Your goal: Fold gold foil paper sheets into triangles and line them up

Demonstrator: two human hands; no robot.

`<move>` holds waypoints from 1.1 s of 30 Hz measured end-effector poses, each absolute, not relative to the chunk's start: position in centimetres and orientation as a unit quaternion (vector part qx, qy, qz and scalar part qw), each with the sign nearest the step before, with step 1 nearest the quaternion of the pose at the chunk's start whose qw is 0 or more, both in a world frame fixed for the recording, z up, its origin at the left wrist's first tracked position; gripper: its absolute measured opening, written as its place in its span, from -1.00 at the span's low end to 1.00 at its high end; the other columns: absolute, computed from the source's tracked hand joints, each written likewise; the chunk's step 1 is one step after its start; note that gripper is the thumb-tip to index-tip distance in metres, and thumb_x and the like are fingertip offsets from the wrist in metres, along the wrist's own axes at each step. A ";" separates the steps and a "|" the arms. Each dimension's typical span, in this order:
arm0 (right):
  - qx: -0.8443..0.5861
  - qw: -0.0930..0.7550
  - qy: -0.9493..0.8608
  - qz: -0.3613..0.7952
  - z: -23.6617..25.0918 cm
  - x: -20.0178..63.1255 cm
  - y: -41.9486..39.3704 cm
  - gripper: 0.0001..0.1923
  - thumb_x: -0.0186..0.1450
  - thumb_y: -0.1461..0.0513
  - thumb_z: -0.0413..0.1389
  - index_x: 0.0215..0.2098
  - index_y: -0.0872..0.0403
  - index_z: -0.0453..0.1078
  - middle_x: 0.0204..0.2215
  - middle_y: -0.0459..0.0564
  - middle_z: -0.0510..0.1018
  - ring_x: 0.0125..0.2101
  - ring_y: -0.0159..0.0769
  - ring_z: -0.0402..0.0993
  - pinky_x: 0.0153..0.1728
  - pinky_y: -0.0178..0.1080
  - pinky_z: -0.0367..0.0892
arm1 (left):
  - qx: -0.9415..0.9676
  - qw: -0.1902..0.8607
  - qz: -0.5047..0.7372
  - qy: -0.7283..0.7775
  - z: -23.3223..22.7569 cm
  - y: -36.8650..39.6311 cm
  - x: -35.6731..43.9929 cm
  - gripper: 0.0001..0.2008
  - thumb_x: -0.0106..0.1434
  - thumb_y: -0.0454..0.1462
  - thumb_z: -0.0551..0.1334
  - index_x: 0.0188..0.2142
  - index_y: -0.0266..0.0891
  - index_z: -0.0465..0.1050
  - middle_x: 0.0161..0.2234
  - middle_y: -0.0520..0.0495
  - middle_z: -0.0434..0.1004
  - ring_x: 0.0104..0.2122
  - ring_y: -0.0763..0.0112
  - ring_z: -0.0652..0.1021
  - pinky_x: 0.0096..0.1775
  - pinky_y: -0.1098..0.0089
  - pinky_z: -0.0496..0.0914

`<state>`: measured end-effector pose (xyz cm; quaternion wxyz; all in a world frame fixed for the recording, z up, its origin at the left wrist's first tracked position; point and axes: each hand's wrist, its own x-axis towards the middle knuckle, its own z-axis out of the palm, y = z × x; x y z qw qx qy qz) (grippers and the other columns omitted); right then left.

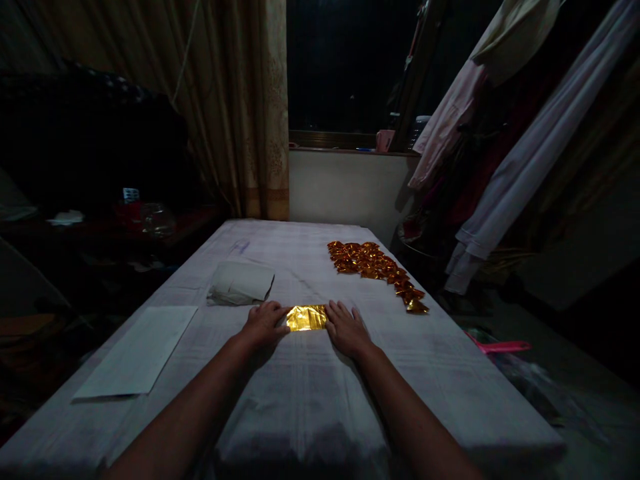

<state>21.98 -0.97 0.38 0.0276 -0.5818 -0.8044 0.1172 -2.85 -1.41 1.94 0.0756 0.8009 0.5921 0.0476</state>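
Observation:
A small rectangle of shiny gold foil (307, 318) lies in front of me on the cloth-covered table (300, 387). My left hand (264, 325) is at its left end, fingers bent, with index finger and thumb on the edge. Against the right end rests my right hand (349, 329), palm down, fingers stretched out and slightly apart. The foil looks flat and a little creased between the hands. To the far right, several twisted pieces of orange-gold foil (373, 261) sit in a curving cluster.
A folded greyish packet (241, 283) lies just beyond my left hand. Further left is a flat pale sheet (137, 351). Clothes (530, 133) hang at the right, and a curtain (250, 100) hangs behind. A pink cup (385, 141) stands on the window sill.

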 end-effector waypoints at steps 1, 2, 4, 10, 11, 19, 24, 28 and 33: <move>-0.584 0.028 -0.803 0.116 0.4 22.1 -1.0 -0.40 0.49 0.16 -0.22 0.46 0.14 0.01 0.46 0.10 -0.01 0.44 -0.08 -0.15 0.37 0.17 -0.20 | 0.802 0.076 0.048 0.591 2.0 -1.3 -2.9 -0.47 0.28 -0.12 0.21 0.25 0.05 0.36 0.12 -0.14 0.46 0.11 0.07 0.43 0.06 0.12 0.25; -0.586 0.028 -0.802 0.115 0.4 22.1 -1.1 -0.40 0.49 0.16 -0.22 0.46 0.13 0.01 0.46 0.10 -0.01 0.44 -0.08 -0.15 0.37 0.16 -0.20 | 0.803 0.075 0.048 0.590 2.0 -1.3 -2.9 -0.47 0.27 -0.12 0.22 0.24 0.04 0.37 0.12 -0.14 0.46 0.11 0.07 0.44 0.06 0.12 0.26; -0.590 0.027 -0.799 0.114 0.3 22.1 -1.1 -0.41 0.49 0.17 -0.21 0.46 0.10 0.00 0.46 0.09 -0.02 0.44 -0.09 -0.15 0.37 0.16 -0.20 | 0.806 0.074 0.048 0.585 2.2 -1.2 -2.9 -0.47 0.24 -0.16 0.23 0.22 0.05 0.39 0.09 -0.13 0.49 0.08 0.09 0.46 0.05 0.14 0.27; -0.595 0.026 -0.794 0.119 0.1 21.9 -1.1 -0.40 0.50 0.15 -0.21 0.47 0.11 -0.02 0.46 0.07 -0.04 0.45 -0.09 -0.17 0.38 0.15 -0.22 | 0.798 0.021 0.095 0.595 2.6 -2.0 -0.8 -0.56 0.30 -0.37 0.13 0.15 -0.11 0.43 0.14 -0.28 0.46 0.15 0.00 0.41 0.15 -0.04 0.18; -0.597 0.028 -0.793 0.118 0.1 21.9 -1.1 -0.40 0.50 0.15 -0.20 0.47 0.11 -0.02 0.46 0.08 -0.04 0.44 -0.08 -0.16 0.37 0.16 -0.22 | 0.805 0.016 0.103 0.585 2.5 -2.3 0.0 -0.57 0.33 -0.36 0.11 0.17 -0.12 0.41 0.18 -0.27 0.43 0.20 0.02 0.37 0.19 -0.04 0.15; -0.600 0.039 -0.790 0.119 0.0 22.0 -1.2 -0.41 0.49 0.18 -0.17 0.45 0.14 0.02 0.45 0.08 -0.01 0.44 -0.03 -0.15 0.38 0.17 -0.20 | 0.883 0.064 0.055 0.462 -1.4 -3.7 1.8 -0.31 0.42 0.10 0.05 0.38 -0.25 0.14 0.40 -0.30 0.14 0.39 0.00 0.14 0.33 -0.04 0.00; -0.605 0.074 -0.786 0.104 -1.2 22.9 -1.0 -0.41 0.46 0.24 -0.15 0.44 0.14 0.08 0.43 0.11 0.07 0.43 -0.03 -0.07 0.38 0.13 -0.14 | 0.890 0.069 0.043 0.449 -1.7 -3.6 0.9 -0.28 0.43 0.12 0.02 0.41 -0.25 0.09 0.41 -0.29 0.10 0.40 -0.04 0.11 0.34 -0.07 -0.03; -0.598 0.138 -0.787 0.060 -1.9 23.4 -0.9 -0.36 0.38 0.36 -0.11 0.43 0.12 0.09 0.40 0.13 0.15 0.41 -0.05 -0.01 0.38 0.13 -0.07 | 0.888 0.040 0.062 0.454 -2.1 -3.6 1.0 -0.26 0.39 0.16 0.06 0.39 -0.22 0.16 0.38 -0.29 0.19 0.38 -0.12 0.14 0.33 -0.15 -0.05; -0.504 0.133 -0.852 0.058 -1.1 21.7 -1.8 -0.40 0.46 0.20 -0.06 0.43 0.17 0.06 0.41 0.17 0.11 0.42 -0.03 -0.06 0.38 0.21 -0.10 | 0.892 -0.022 0.098 0.440 -3.3 -3.7 0.6 -0.29 0.43 0.11 0.02 0.41 -0.23 0.10 0.37 -0.24 0.22 0.37 -0.03 0.20 0.34 -0.09 -0.06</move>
